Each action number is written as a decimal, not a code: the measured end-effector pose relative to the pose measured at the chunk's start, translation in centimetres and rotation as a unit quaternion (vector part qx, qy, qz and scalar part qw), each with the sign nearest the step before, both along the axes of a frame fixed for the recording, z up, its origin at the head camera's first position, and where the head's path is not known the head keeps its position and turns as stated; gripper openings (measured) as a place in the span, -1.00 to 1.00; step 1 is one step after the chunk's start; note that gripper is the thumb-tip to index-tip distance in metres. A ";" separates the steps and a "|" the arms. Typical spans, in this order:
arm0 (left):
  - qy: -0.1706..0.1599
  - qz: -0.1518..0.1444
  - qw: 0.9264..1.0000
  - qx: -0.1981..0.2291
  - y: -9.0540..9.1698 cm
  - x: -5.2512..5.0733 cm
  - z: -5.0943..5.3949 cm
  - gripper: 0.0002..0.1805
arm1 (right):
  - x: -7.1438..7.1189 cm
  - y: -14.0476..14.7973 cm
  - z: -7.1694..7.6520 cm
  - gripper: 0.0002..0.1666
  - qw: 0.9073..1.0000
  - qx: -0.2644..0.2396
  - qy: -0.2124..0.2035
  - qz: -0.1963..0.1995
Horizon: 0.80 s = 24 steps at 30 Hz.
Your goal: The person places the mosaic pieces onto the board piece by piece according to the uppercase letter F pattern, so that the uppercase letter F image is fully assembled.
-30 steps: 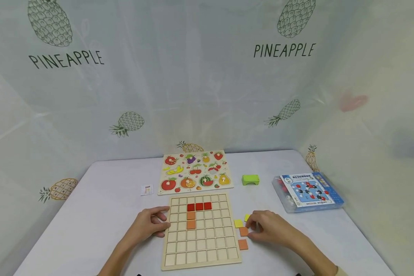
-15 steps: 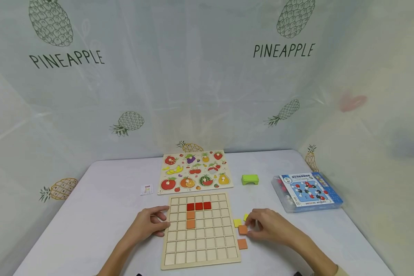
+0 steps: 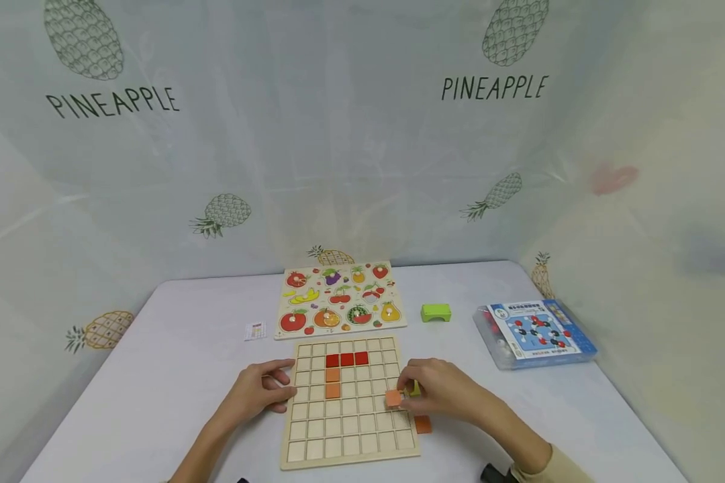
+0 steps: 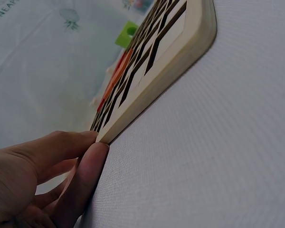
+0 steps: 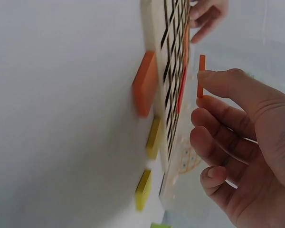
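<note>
A square wooden grid board (image 3: 350, 426) lies on the table. On it sit a row of red tiles (image 3: 347, 359) and, below the leftmost, two orange tiles (image 3: 333, 382). My right hand (image 3: 444, 389) pinches another orange tile (image 3: 393, 398) between thumb and finger, over the board's right side. In the right wrist view this held tile (image 5: 202, 78) stands on edge, apart from the board. My left hand (image 3: 260, 388) touches the board's left edge with thumb and index finger spread along it. In the left wrist view those fingertips (image 4: 102, 147) meet the wooden rim.
Beside the board's right edge lie one orange tile (image 5: 146, 85) and two yellow tiles (image 5: 154, 137). Behind stands a fruit puzzle board (image 3: 341, 315). A green arched block (image 3: 436, 312) and a plastic box (image 3: 534, 333) are at the right, a small printed card (image 3: 255, 331) at the left.
My right hand has picked up the orange tile from beside the board and carried it left over the grid. The left hand has stayed at the board's edge.
</note>
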State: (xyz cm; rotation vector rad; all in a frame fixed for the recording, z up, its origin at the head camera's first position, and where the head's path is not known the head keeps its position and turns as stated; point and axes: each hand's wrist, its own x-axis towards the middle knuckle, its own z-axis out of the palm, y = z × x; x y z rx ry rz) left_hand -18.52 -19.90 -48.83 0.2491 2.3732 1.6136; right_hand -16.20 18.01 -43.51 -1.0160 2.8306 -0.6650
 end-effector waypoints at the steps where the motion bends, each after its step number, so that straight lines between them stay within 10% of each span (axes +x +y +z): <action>1: 0.000 0.000 1.000 0.000 0.0 0.0 0.0 -0.27 | -0.1 -0.5 0.1 -0.84 1.000 0.003 0.002 0.004; 24: 0.004 0.006 1.000 -0.004 0.1 0.2 0.0 -0.29 | -1.3 -9.1 -1.2 -0.87 0.997 0.023 0.030 0.062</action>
